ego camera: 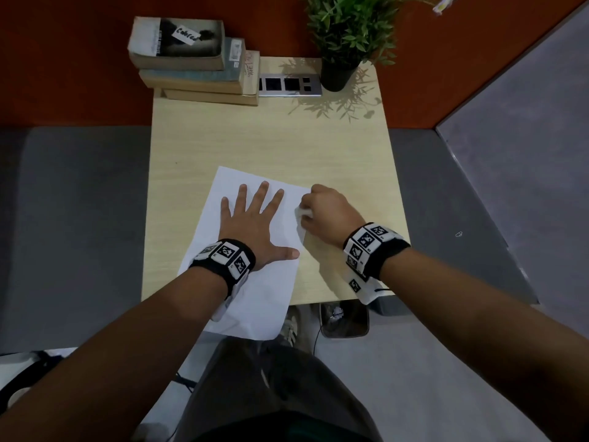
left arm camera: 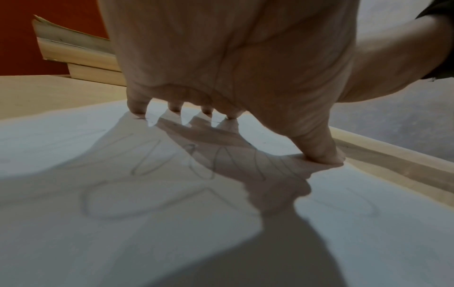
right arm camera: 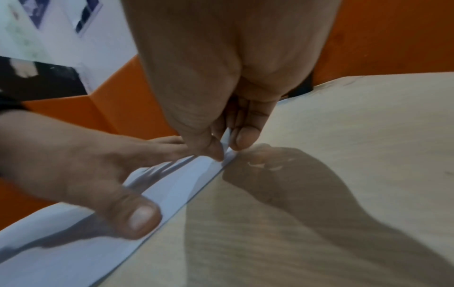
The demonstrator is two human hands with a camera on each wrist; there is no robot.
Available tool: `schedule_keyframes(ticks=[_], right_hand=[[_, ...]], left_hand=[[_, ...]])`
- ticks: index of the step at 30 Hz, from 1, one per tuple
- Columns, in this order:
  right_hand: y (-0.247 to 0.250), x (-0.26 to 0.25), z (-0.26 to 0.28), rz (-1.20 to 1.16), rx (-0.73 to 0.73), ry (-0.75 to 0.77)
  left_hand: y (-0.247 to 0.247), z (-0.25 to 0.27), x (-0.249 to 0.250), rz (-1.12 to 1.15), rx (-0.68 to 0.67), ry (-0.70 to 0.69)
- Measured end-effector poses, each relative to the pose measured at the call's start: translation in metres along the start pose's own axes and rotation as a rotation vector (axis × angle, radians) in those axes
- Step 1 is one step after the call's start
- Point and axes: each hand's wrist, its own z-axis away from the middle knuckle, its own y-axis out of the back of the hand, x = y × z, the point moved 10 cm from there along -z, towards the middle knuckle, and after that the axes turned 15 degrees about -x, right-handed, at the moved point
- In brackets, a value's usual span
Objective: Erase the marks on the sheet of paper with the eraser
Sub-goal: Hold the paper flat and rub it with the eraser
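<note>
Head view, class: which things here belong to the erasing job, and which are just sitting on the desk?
Belong to the job:
sheet of paper, with pencil marks
eraser, pinched in the right hand
left hand, pressed flat on the sheet

Just lying about:
stack of books
potted plant
socket panel

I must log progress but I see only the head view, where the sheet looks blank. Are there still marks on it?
Observer: Yes. The left wrist view shows faint pencil loops on the sheet of paper, beneath the left hand.
Operator: Is the left hand flat on the sheet?
Observer: Its palm is raised; only the fingertips and thumb touch the paper.
Operator: Does the right hand really hold the eraser?
Observer: In the right wrist view the right hand pinches a white eraser between thumb and fingers, at the sheet's right edge.
</note>
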Motion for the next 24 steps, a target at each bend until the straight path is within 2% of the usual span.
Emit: schedule_keyframes(ticks=[2, 6, 11, 12, 15, 16, 20, 22, 24], right_hand=[[-0.004, -0.005, 0.001, 0.005, 0.003, 0.01], [-0.031, -0.034, 0.013, 0.111, -0.158, 0.147], [0.005, 0.0, -0.005, 0.029, 0.02, 0.017], [0.001, -0.004, -0.003, 0.029, 0.023, 0.031], [-0.027, -0.033, 0.008, 0.09, -0.101, 0.156], [-0.026, -0.032, 0.007, 0.101, -0.117, 0.152], [0.009, 0.002, -0.009, 0.013, 0.032, -0.011], [-0.001, -0.017, -0.005, 0.052, 0.006, 0.05], [-0.023, -0.044, 0.004, 0.123, -0.107, 0.162]], left_hand=[[0.0, 0.0, 0.0, -0.001, 0.003, -0.001], [-0.001, 0.0, -0.001, 0.001, 0.008, -0.004], [-0.001, 0.0, -0.001, 0.01, -0.006, 0.004], [-0.001, 0.0, -0.001, 0.009, -0.005, 0.003], [-0.001, 0.0, -0.002, 0.005, 0.006, 0.002], [-0.001, 0.0, -0.002, 0.005, 0.005, 0.003], [0.0, 0.001, 0.0, 0.012, -0.01, 0.009], [-0.001, 0.0, -0.001, 0.013, -0.006, 0.004], [-0.002, -0.001, 0.0, 0.003, 0.002, -0.002]])
